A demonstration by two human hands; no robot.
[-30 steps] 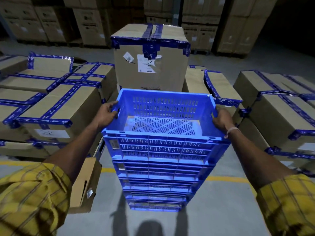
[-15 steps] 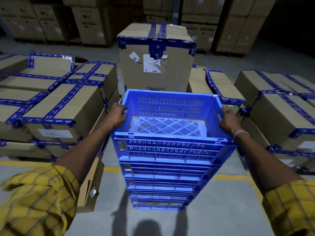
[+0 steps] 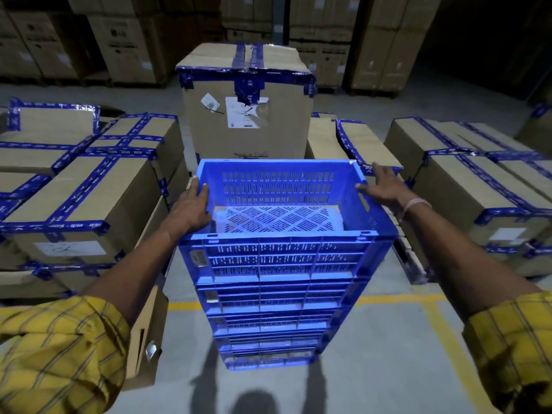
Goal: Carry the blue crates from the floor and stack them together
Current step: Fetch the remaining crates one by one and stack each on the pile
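I see my two bare forearms, yellow checked sleeves (image 3: 56, 348) with dark lines rolled near the elbows, and a pale band (image 3: 415, 203) round my right wrist.

My one head camera looks forward and steeply down from above the blue crate stack (image 3: 274, 282), close in, with taped cartons (image 3: 248, 115) filling the background beyond.

Stack of blue slotted plastic crates (image 3: 277, 264) at frame centre with a slight sheen, matt brown cardboard boxes (image 3: 74, 201) at left bound with glossy blue tape, yellow checked cloth sleeves (image 3: 53, 354) at lower corners, smooth grey concrete floor (image 3: 388, 369).
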